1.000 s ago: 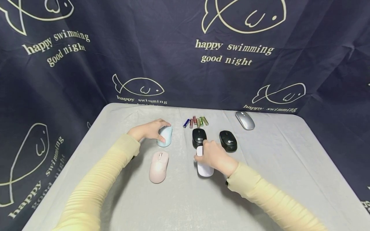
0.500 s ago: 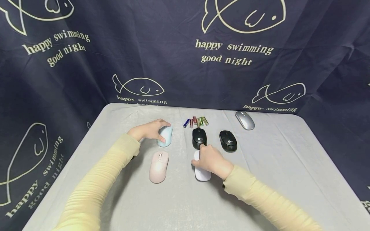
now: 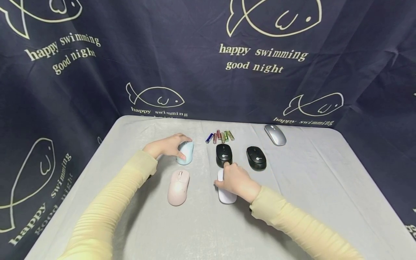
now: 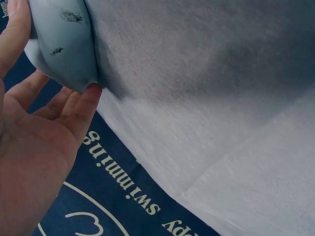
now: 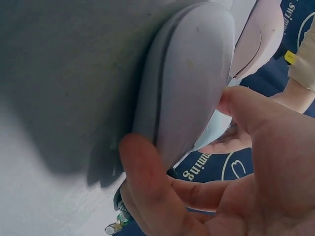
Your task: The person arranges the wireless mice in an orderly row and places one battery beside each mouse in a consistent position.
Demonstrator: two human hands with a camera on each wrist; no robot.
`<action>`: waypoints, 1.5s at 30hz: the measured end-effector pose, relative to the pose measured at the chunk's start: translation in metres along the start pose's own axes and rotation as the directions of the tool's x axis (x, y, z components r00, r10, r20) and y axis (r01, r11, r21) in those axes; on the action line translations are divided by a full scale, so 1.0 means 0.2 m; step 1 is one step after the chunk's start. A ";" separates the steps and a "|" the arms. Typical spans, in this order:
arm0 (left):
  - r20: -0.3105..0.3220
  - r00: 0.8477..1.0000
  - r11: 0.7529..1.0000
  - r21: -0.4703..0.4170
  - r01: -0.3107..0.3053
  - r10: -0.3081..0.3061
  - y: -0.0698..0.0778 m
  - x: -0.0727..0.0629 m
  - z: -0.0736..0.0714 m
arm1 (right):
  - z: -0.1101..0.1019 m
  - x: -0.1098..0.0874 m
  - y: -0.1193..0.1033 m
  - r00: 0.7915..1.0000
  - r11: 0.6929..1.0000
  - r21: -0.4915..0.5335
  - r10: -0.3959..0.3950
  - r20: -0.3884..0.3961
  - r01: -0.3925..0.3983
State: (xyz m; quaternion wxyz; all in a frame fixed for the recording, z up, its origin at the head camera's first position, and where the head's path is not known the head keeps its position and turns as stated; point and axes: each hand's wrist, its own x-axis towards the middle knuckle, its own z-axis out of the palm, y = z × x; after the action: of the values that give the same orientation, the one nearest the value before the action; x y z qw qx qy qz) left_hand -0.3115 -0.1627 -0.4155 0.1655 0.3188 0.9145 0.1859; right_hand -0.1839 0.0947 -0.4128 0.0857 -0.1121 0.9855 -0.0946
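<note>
White between thumb and fingers (image 5: 142, 167): the right hand (image 3: 238, 182) clamps the white mouse (image 3: 227, 197) by its two sides. The white mouse has a smooth, rounded back and is near the middle of the bench (image 3: 201, 231), just nearer the person than the left black mouse (image 3: 224, 153); whether a fingertip touches that one, I cannot tell. The left hand (image 3: 167, 146) is clasped on the blue mouse (image 3: 188, 150), thumb at the near side, fingers at the far end. The blue mouse is pale and curved.

Just nearer the person than it lies the pink mouse (image 3: 178, 189), scroll wheel away from the person. The right black mouse (image 3: 256, 159) sits a little beyond the right hand. Farther out, blue, red, gold and green batteries (image 3: 222, 138) lie in a loose cluster, and the silver mouse (image 3: 275, 135) is by the far edge. Dark blue cloth (image 3: 195, 39) with fish outlines hangs behind.

From the right wrist, a dark seam shows along the white mouse's side, and a yellow tag (image 5: 290, 57) by the left cuff; the head view gives neither. The left wrist view brings out dark scuffs on the blue mouse. Only the head view has the silver mouse.
</note>
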 end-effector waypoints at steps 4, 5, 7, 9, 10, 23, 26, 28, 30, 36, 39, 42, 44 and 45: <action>-0.003 1.000 1.000 0.005 -0.005 0.005 0.00 0.00 0.00 | -0.01 0.00 0.01 1.000 1.000 0.003 -0.008 -0.004 0.008; -0.003 1.000 1.000 0.006 -0.007 0.007 0.00 0.00 0.00 | -0.01 0.00 0.01 1.000 1.000 -0.003 -0.012 -0.008 0.012; -0.003 1.000 1.000 0.003 -0.009 0.009 0.00 -0.01 0.00 | -0.02 0.00 0.02 1.000 1.000 -0.006 -0.023 -0.010 0.023; 0.000 1.000 1.000 -0.002 -0.006 0.006 0.01 -0.01 0.00 | -0.03 -0.01 0.03 0.999 0.999 -0.010 -0.037 -0.011 0.037; 0.001 1.000 1.000 -0.003 -0.005 0.005 0.01 -0.01 0.00 | -0.04 -0.01 0.04 0.999 0.999 -0.017 -0.049 -0.012 0.048; -0.005 1.000 1.000 0.004 -0.002 0.002 0.01 -0.01 0.00 | -0.06 -0.06 0.15 0.919 0.915 -0.101 -0.394 -0.027 0.389; -0.006 1.000 1.000 0.001 -0.004 0.004 0.01 -0.01 0.00 | -0.03 -0.07 0.18 0.890 0.888 -0.090 -0.456 -0.030 0.452; -0.008 1.000 1.000 -0.002 -0.005 0.005 0.01 -0.01 0.00 | -0.01 -0.07 0.20 0.879 0.878 -0.069 -0.476 -0.025 0.474; -0.009 1.000 1.000 -0.004 -0.005 0.005 0.01 -0.01 0.00 | 0.00 -0.08 0.22 0.872 0.872 -0.028 -0.490 -0.014 0.489; -0.011 1.000 1.000 -0.006 -0.010 0.010 0.01 -0.01 0.00 | 0.03 -0.09 0.25 0.852 0.851 0.053 -0.523 -0.007 0.522; -0.011 1.000 1.000 -0.009 -0.008 0.008 0.00 -0.01 0.01 | 0.04 -0.09 0.25 0.846 0.844 0.049 -0.533 -0.025 0.534; -0.011 1.000 1.000 -0.011 -0.008 0.008 0.00 0.00 0.01 | 0.05 -0.09 0.26 0.840 0.839 0.042 -0.541 -0.042 0.543; -0.011 1.000 1.000 -0.011 -0.008 0.008 0.00 0.00 0.01 | 0.06 -0.09 0.26 0.836 0.835 0.038 -0.547 -0.044 0.549; -0.011 1.000 1.000 -0.010 -0.008 0.008 0.00 0.00 0.01 | 0.06 -0.09 0.26 0.834 0.834 0.035 -0.550 -0.044 0.551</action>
State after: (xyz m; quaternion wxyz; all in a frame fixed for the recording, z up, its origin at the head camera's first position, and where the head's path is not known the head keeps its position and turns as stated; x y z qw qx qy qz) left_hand -0.3113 -0.1631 -0.4173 0.1613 0.3206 0.9133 0.1928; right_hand -0.1755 0.1457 -0.4325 0.0414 -0.3871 0.9104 -0.1397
